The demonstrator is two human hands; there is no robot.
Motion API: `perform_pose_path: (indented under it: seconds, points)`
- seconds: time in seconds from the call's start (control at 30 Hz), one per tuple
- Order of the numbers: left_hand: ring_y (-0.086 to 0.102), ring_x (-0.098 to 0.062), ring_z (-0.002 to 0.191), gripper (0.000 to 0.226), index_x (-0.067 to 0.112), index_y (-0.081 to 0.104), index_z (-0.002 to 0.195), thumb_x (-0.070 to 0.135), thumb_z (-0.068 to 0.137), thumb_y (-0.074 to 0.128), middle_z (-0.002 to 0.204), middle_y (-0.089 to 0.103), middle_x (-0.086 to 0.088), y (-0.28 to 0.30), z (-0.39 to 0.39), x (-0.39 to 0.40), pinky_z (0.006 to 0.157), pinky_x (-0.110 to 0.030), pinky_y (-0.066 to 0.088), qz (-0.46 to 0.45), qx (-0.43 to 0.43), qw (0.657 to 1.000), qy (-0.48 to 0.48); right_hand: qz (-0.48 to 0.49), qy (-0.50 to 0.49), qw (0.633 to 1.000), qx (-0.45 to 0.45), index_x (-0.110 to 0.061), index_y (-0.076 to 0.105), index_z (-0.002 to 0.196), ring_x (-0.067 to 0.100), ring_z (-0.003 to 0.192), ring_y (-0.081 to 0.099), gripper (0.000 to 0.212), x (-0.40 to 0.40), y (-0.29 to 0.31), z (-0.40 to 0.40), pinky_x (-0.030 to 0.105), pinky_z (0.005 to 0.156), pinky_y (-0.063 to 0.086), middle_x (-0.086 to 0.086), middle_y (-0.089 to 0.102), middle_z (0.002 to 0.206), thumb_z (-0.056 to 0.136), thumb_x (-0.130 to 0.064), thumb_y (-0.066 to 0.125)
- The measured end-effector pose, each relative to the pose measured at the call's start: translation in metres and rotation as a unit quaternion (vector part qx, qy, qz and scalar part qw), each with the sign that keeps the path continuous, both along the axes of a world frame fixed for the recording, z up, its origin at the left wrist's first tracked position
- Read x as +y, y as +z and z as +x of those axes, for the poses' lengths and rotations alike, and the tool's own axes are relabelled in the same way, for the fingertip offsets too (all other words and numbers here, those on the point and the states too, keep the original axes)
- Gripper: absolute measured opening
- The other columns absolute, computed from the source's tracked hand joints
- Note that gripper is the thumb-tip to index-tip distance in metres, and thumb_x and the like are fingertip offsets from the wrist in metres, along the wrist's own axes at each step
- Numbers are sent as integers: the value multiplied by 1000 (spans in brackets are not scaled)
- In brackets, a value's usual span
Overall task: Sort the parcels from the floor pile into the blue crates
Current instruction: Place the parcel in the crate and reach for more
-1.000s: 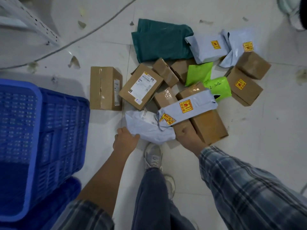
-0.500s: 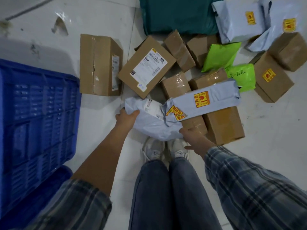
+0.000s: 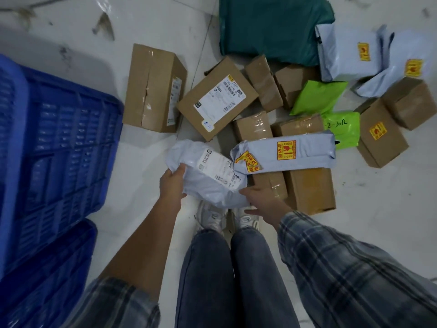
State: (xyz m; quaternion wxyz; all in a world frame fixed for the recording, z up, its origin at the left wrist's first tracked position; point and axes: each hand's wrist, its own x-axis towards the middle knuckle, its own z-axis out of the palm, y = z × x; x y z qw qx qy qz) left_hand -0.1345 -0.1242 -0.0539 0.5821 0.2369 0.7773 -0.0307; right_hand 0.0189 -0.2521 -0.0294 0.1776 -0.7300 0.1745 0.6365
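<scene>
A white poly mailer (image 3: pixel 208 178) with a printed label sits at the near edge of the floor pile. My left hand (image 3: pixel 171 183) grips its left side and my right hand (image 3: pixel 259 196) holds its lower right corner. Its upper right end tucks under a pale blue mailer (image 3: pixel 290 153) with yellow fragile stickers, which lies across brown boxes (image 3: pixel 307 188). A blue crate (image 3: pixel 66 138) stands at the left, and a second blue crate (image 3: pixel 47 275) lies nearer, at the bottom left.
Several cardboard boxes (image 3: pixel 153 87), two green mailers (image 3: pixel 316 98), a dark teal bag (image 3: pixel 272 27) and more pale mailers (image 3: pixel 347 53) spread over the white tiled floor. My legs and white shoes (image 3: pixel 212 216) are directly below the held mailer.
Both hands have closed on the white mailer and drawn it up and toward me. My feet have come together under it, and the view has moved closer to the pile.
</scene>
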Motion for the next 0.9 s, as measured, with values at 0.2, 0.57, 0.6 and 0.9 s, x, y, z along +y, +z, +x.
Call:
perform_pose_path:
  seconds: [0.2, 0.57, 0.6, 0.9]
  points:
    - [49, -33, 124, 64, 16, 42, 141, 47, 88, 57, 144, 46, -9, 47, -33, 16, 99, -50, 45, -1, -73, 985, 154, 23, 137, 978, 157, -5, 63, 111, 16, 83, 59, 31, 18, 50, 11, 25, 67, 53, 11, 64, 100, 91, -26, 54]
    - [67, -18, 103, 35, 24, 58, 120, 44, 94, 47, 126, 63, -2, 123, -36, 60, 78, -39, 55, 58, -264, 957, 106, 316, 226, 914, -113, -30, 57, 114, -5, 99, 53, 55, 90, 98, 69, 10, 81, 43, -23, 58, 109, 67, -48, 78]
    - [69, -15, 100, 30, 26, 59, 114, 44, 94, 46, 123, 65, 0, 130, -34, 64, 78, -39, 55, 58, -278, 954, 93, 309, 282, 906, -71, -31, 49, 128, -1, 109, 50, 79, 99, 105, 70, 16, 91, 42, -20, 54, 120, 59, -56, 79]
    - [68, -15, 101, 43, 28, 59, 123, 54, 90, 48, 118, 69, 3, 184, -28, 75, 76, -35, 56, 103, -287, 952, 25, 303, 259, 912, 93, -23, 40, 138, 26, 110, 63, 90, 118, 149, 54, 45, 97, 49, 6, 63, 125, 58, -41, 79]
